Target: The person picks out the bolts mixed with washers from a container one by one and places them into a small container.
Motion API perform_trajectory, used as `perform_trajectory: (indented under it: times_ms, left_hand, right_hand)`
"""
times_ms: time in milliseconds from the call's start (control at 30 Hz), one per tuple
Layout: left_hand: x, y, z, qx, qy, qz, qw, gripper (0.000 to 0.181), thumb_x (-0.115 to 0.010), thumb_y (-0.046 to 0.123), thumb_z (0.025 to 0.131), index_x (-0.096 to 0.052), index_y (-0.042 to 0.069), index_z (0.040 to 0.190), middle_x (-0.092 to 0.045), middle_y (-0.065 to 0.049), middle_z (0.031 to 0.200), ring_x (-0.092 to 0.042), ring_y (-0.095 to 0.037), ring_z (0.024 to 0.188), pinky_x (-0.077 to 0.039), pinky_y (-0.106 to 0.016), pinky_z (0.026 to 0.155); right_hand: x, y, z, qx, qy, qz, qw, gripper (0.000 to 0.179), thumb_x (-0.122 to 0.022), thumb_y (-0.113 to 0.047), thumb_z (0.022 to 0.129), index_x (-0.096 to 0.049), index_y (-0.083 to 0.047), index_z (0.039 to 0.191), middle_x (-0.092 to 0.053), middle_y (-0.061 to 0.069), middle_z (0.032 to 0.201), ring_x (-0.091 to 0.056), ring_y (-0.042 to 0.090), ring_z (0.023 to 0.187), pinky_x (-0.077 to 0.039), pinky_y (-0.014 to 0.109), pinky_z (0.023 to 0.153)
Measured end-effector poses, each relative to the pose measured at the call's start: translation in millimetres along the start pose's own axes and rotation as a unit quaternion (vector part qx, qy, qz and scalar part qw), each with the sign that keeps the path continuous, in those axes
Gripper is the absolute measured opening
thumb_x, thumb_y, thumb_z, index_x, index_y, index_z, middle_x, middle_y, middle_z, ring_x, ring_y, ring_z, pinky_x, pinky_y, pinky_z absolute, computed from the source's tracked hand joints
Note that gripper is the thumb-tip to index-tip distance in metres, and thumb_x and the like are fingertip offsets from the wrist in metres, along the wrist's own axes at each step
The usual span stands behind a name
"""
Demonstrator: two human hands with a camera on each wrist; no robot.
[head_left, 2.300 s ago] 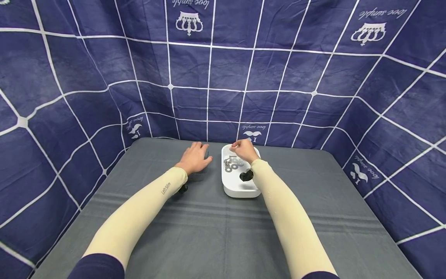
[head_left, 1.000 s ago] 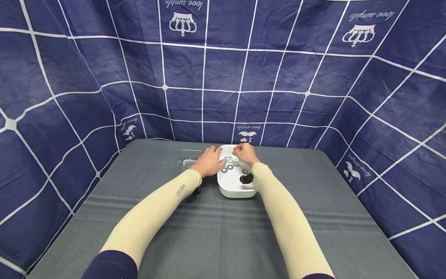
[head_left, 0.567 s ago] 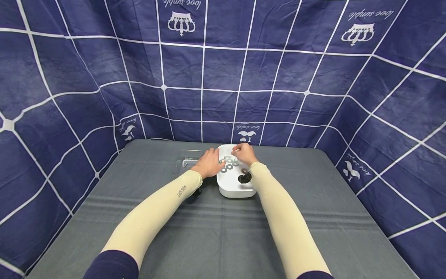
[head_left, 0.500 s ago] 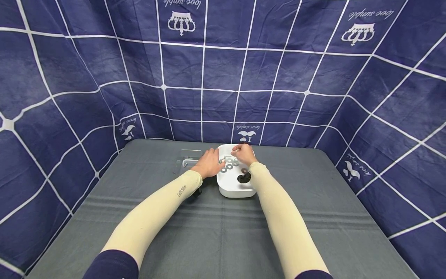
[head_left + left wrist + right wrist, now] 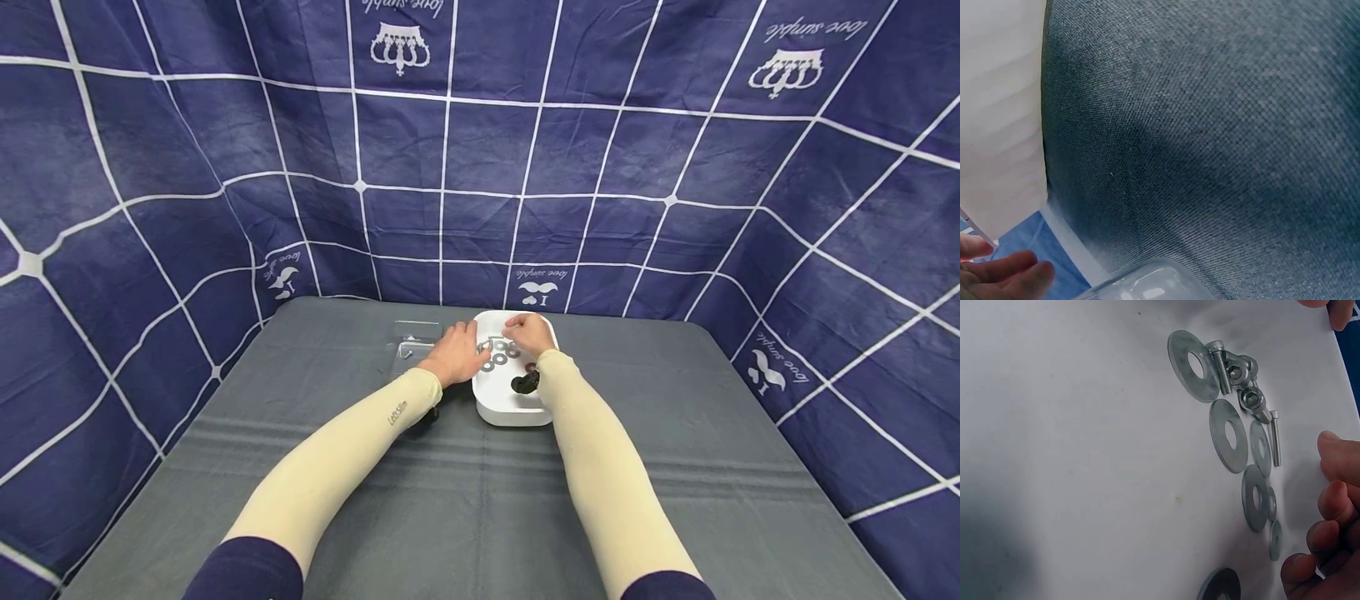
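Note:
A white rectangular tray [image 5: 513,417] holds several flat metal washers [image 5: 1229,436], a thin bolt [image 5: 1276,440] and a cluster of short metal fittings [image 5: 1244,375] with a thicker bolt [image 5: 1219,365] leaning by them. My left hand [image 5: 454,353] is at the tray's left side, thumb over the rim and the other fingers outside it. Inside the tray's far half is my right hand [image 5: 529,333]. Its fingers [image 5: 1335,500] are loosely bent beside the small washers and thin bolt, with a gap between thumb and forefinger and no part seen between them.
A clear plastic box [image 5: 417,322] stands left of the tray, partly behind my left hand, with a small object [image 5: 406,353] showing in it. One washer [image 5: 1219,587] lies apart from the others. Grey cloth [image 5: 480,500] covers the table; a blue gridded curtain [image 5: 487,150] rises behind.
My left hand has come from over the clear box, rightward to the tray's rim, uncovering the box. My right hand has stayed over the tray's far half with little movement.

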State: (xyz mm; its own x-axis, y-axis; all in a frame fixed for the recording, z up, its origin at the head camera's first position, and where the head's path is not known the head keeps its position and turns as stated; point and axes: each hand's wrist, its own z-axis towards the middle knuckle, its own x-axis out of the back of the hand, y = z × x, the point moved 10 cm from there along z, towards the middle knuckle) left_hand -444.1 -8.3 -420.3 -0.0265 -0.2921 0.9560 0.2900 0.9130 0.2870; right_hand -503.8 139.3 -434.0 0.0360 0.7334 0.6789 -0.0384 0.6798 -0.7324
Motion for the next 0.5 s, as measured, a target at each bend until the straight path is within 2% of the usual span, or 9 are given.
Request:
perform_trajectory:
  times_ms: [67, 167, 300, 500]
  left_hand:
    - [-0.2, 0.0, -0.4, 0.003, 0.001, 0.000, 1.0000, 0.071, -0.052, 0.039, 0.101, -0.030, -0.003, 0.154, -0.047, -0.025, 0.142, -0.047, -0.041, 0.133, -0.040, -0.049, 0.112]
    - [-1.5, 0.3, -0.4, 0.004, -0.004, 0.002, 1.0000, 0.070, -0.051, 0.039, 0.102, -0.029, -0.003, 0.154, -0.047, -0.025, 0.142, -0.047, -0.041, 0.133, -0.040, -0.048, 0.112]
    - [-2.8, 0.2, -0.2, 0.004, -0.006, 0.007, 0.9999, 0.069, -0.051, 0.038, 0.103, -0.028, -0.002, 0.154, -0.047, -0.026, 0.141, -0.047, -0.041, 0.132, -0.040, -0.048, 0.112]
    - [-2.7, 0.2, -0.2, 0.005, -0.001, 0.011, 0.9999, 0.070, -0.051, 0.039, 0.102, -0.028, -0.002, 0.154, -0.048, -0.025, 0.140, -0.048, -0.041, 0.131, -0.041, -0.048, 0.111]
  right_hand:
    - [-1.0, 1.1, -0.1, -0.004, 0.000, 0.003, 1.0000, 0.024, -0.068, -0.018, 0.090, -0.075, -0.006, 0.110, -0.073, 0.013, 0.110, -0.064, 0.022, 0.094, -0.052, 0.034, 0.087]
    - [-3.5, 4.4, 0.8, -0.010, -0.001, 0.004, 0.9999, 0.022, -0.069, -0.018, 0.090, -0.076, -0.007, 0.108, -0.074, 0.010, 0.104, -0.063, 0.017, 0.084, -0.052, 0.027, 0.072]
    - [-7.9, 7.5, 1.4, -0.018, -0.004, 0.011, 0.9998, 0.020, -0.070, -0.016, 0.089, -0.078, -0.007, 0.105, -0.073, 0.008, 0.094, -0.058, 0.011, 0.070, -0.046, 0.021, 0.055]
    - [-12.0, 13.3, 4.4, -0.019, -0.002, 0.016, 0.9997, 0.019, -0.071, -0.014, 0.087, -0.079, -0.007, 0.104, -0.074, 0.006, 0.089, -0.057, 0.009, 0.065, -0.044, 0.021, 0.053]
